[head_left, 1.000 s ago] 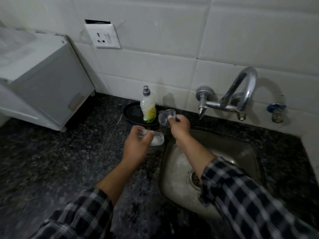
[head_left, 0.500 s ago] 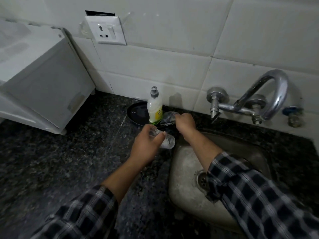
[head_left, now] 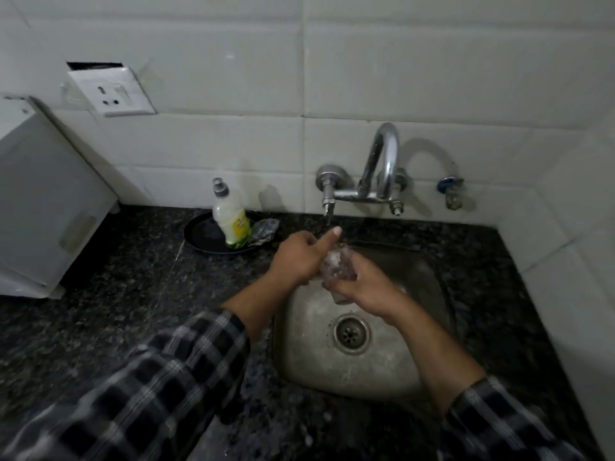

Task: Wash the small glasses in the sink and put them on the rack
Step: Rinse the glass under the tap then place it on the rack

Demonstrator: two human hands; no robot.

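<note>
Our hands have reached the sink [head_left: 309, 361].
Left hand [head_left: 296, 257] and right hand [head_left: 366, 286] curl round one small glass [head_left: 334, 266], at twelve o'clock from the drain [head_left: 351, 332].

Both forearms angled inward. Left hand [head_left: 296, 257] holds the small glass [head_left: 336, 266], fingers curled, thumb raised; right hand [head_left: 362, 284] grips it from below.

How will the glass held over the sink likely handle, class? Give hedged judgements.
Probably slippery: the glass looks foamy and wet. Likely fragile: it is clear, above a steel sink. Seemingly light: small, wrapped by the right hand.
</note>
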